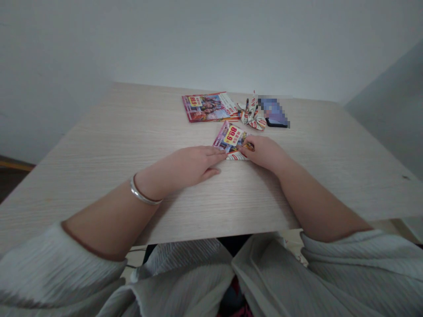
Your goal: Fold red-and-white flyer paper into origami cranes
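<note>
A folded printed flyer [232, 135] lies on the table in front of me, with a yellow "89.9" label on its purple, colourful side. Along its near edge shows a white strip with red print. My left hand [198, 163] rests flat, fingers stretched out and their tips touching the flyer's lower left edge; a silver bangle circles that wrist. On the flyer's right side, my right hand [262, 152] has its fingers curled and pinched on the paper, covering that part.
Behind the flyer lies a stack of similar flyers [209, 108]. Beside it stands a folded paper shape [253, 115] with pointed tips, like a crane. A phone [276, 113], partly pixelated, lies to its right. The pale wooden table [109, 132] meets a wall at the back.
</note>
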A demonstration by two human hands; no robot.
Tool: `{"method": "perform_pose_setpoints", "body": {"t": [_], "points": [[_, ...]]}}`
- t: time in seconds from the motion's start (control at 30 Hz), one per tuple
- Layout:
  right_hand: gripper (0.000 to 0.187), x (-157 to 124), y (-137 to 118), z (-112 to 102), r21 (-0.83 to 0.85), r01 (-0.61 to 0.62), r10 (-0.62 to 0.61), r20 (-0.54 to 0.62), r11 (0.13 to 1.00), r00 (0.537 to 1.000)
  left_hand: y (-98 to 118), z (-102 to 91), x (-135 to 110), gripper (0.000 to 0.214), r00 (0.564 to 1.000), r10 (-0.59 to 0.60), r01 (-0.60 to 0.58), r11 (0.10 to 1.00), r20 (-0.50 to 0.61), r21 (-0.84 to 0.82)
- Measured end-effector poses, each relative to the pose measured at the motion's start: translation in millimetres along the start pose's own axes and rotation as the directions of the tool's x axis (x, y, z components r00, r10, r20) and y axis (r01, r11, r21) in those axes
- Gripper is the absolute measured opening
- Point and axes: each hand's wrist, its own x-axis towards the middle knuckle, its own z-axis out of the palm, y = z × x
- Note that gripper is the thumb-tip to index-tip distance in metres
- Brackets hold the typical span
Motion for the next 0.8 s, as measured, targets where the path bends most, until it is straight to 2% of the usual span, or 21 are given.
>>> {"method": "perform_pose_setpoints", "body": {"t": [0.27,0.37,0.47,0.57,0.8], "points": [[0.026,0.7,4.6,-3.6,0.059,-0.001,-0.002,0.040,0.998,0.999,2.3,3.7,-0.6,0.054,1.000,0.021,-0.021,0.999,-0.014,0.028],[0.029,-3.5,5.5,-7.4,0.017,-0.025,0.024,0.080,1.000,0.997,0.7,5.3,0.7,0.057,1.000,0.027,-0.027,1.000,0.003,0.015],[0.030,-6.8,3.3,-6.4,-0.020,-0.047,0.047,-0.009,0.999,0.999,-1.7,8.0,2.6,0.061,0.999,0.032,-0.032,0.999,0.013,-0.002],[0.025,-4.9,-1.4,-0.8,0.016,0.028,-0.026,-0.106,0.999,0.994,-3.2,10.3,4.0,0.062,0.999,0.033,-0.033,0.999,0.021,-0.007],[0.020,2.7,-0.2,5.6,0.106,0.072,-0.065,-0.064,0.992,0.996,-2.4,2.1,-0.5,0.060,0.999,0.045,-0.045,0.999,0.030,-0.024]]}}
